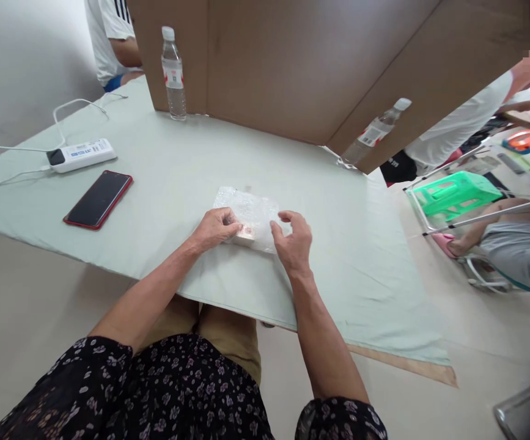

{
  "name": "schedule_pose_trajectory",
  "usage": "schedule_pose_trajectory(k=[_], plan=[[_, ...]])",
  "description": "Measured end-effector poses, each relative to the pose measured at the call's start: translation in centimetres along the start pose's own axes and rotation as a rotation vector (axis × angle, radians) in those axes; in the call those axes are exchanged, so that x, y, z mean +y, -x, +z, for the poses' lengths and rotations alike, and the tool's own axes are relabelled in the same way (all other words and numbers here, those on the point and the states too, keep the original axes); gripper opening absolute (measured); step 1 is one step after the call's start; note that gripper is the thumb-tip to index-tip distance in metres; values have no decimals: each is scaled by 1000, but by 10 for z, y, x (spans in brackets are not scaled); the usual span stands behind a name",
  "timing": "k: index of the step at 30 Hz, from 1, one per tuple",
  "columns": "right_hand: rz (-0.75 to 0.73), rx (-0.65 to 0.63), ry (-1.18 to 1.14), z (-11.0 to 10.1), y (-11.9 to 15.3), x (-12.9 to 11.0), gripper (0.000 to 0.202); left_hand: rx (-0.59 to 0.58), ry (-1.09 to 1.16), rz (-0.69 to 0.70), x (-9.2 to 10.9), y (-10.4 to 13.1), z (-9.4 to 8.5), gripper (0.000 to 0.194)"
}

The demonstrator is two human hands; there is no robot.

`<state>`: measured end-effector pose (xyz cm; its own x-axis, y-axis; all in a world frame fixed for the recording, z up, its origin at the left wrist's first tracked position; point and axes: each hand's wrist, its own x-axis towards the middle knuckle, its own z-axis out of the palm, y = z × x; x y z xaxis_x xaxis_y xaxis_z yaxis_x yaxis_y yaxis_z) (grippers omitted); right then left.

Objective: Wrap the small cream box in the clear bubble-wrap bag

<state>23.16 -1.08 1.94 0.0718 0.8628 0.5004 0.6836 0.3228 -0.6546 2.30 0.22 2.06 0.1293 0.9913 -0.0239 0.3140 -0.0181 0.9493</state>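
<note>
A clear bubble-wrap bag (250, 211) lies on the pale green tablecloth (177, 183) in front of me. A small flat pinkish item (247, 232) shows at the bag's near edge, partly inside it. My left hand (213, 228) pinches the bag's near left corner with fingers curled around it. On the bag's near right side, my right hand (293, 239) has its thumb and forefinger on the wrap and the other fingers spread.
A red-cased phone (98, 199) and a white power strip (81, 154) with cables lie at the left. Two water bottles (173, 73) (375, 131) stand by a brown cardboard partition (301, 61). Other people sit beyond; a green stool (452, 190) is at the right.
</note>
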Motion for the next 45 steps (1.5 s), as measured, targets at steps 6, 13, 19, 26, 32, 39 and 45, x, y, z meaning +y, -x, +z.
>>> schedule_pose_trajectory(k=[6, 13, 19, 26, 32, 39, 45], plan=[[-449, -85, 307, 3, 19, -21, 13, 15, 3, 33, -1, 0, 2, 22], [-493, -249, 480, 13, 27, -20, 24, -23, -69, 0, 6, 1, -5, 22], [-496, -285, 555, 17, 29, -24, 31, 2, -170, 2, 2, 4, -33, 20], [-493, -291, 573, 20, 27, -26, 26, 125, -472, -167, -6, 9, -54, 38], [-512, -275, 594, 20, 26, -29, 24, 79, -492, -213, -1, 4, -47, 44], [-499, -276, 571, 21, 27, -30, 23, 119, -141, -356, 3, 4, -31, 25], [-473, -247, 549, 24, 30, -31, 23, 20, -84, -383, 7, 7, -31, 38]])
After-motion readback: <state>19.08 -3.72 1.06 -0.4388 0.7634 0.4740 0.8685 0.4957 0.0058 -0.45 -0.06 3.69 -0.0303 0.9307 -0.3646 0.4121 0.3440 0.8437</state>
